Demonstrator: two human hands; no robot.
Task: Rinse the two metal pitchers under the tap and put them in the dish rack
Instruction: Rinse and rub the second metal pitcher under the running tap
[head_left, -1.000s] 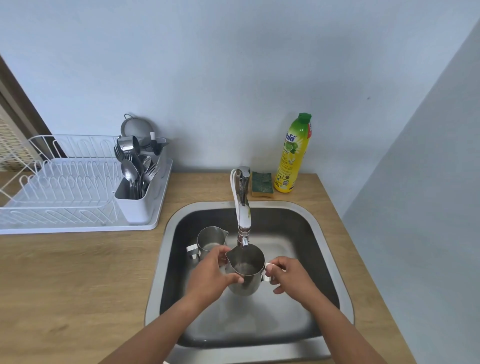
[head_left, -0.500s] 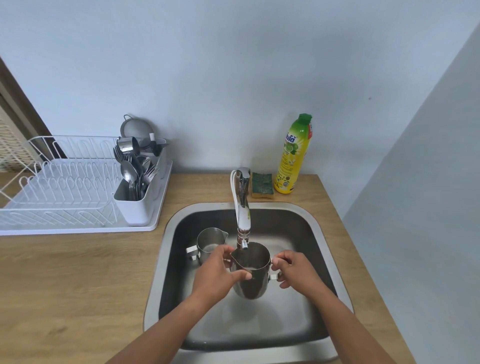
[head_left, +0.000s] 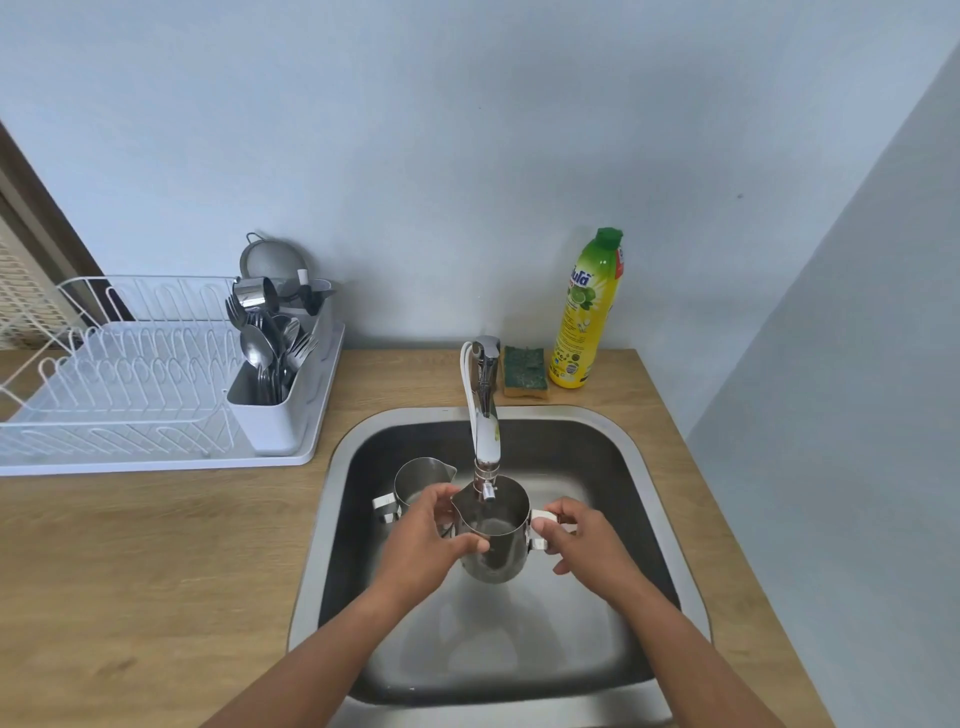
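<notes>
Pale blue-grey wall (head_left: 467, 156) behind and to the right, meeting in a corner; below it, light wooden counter (head_left: 156, 571) with a stainless steel sink (head_left: 647, 467) set into it. Chrome tap (head_left: 485, 415) at the back rim, arching forward over the basin. Behind the sink, against the wall: green-and-yellow sponge (head_left: 524, 366), just beside a yellow dish soap bottle (head_left: 587, 312) with a green cap. On the counter to the left, white dish rack (head_left: 119, 384), with a cutlery caddy (head_left: 270, 415) of spoons and forks at its right end and a metal strainer (head_left: 267, 260) propped behind. Larger metal pitcher (head_left: 496, 540) held upright above the basin floor, mouth directly under the tap outlet. Left hand (head_left: 423, 540) wrapped round the pitcher's body on the spout side, thumb across the front; right hand (head_left: 587, 540) pinching the handle on the opposite side. Smaller metal pitcher (head_left: 418, 478) standing upright in the basin, just behind the left hand, left of the tap, handle pointing left. Whether water is running: cannot tell.
</notes>
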